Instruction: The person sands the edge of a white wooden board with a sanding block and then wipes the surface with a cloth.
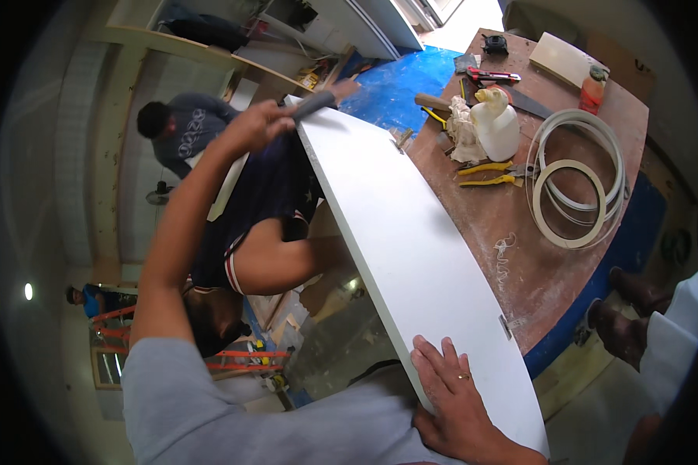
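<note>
Head view, left hand [260, 128]: fingers wrapped around a blurred dark grey bar [314, 105] at the panel's far end
Right hand [459, 399]: fingers partly spread, resting on its near end
White panel [411, 225]: along the brown surface [535, 287]
On that surface: white bottle [499, 138], yellow-handled pliers [488, 167]
</note>
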Demonstrator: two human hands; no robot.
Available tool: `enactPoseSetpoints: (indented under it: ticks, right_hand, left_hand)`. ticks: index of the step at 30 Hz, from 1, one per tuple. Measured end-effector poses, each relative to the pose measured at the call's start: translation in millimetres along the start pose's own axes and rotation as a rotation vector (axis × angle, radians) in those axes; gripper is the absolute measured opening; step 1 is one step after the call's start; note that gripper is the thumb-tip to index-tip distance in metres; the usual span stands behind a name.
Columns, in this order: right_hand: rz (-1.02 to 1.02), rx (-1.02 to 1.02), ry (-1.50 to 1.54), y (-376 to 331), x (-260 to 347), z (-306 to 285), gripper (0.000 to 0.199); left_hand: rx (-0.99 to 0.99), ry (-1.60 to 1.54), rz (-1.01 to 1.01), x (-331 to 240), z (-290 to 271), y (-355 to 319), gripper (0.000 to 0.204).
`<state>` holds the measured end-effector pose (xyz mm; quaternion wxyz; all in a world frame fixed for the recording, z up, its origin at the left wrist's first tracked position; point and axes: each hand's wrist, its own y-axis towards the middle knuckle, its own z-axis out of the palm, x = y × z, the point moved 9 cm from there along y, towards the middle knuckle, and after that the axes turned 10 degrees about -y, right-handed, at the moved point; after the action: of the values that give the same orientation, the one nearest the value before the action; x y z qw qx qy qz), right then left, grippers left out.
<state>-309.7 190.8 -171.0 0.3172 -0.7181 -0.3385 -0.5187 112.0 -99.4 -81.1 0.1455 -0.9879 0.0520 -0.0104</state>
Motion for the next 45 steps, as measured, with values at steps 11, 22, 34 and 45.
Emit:
enactPoseSetpoints:
  ticks: [11, 22, 34, 45]
  right_hand:
    - [-0.013, -0.002, -0.010, 2.0, -0.6, -3.8, 0.096]
    - [0.002, 0.109, -0.010, -0.7, -3.8, -3.7, 0.099]
    - [0.004, -0.085, 0.036, -3.2, -4.9, -10.3, 0.095]
    - [-0.010, 0.063, 0.008, 0.5, -6.0, -13.1, 0.099]
  left_hand:
    - [0.172, 0.015, -0.073, -53.2, -15.4, -39.0, 0.045]
    - [-0.044, -0.412, -0.195, 85.9, -7.7, 68.3, 0.064]
    - [0.131, -0.559, -0.163, 40.5, -7.7, 59.8, 0.065]
    - [0.083, -0.536, -0.063, -39.2, -12.0, -10.7, 0.055]
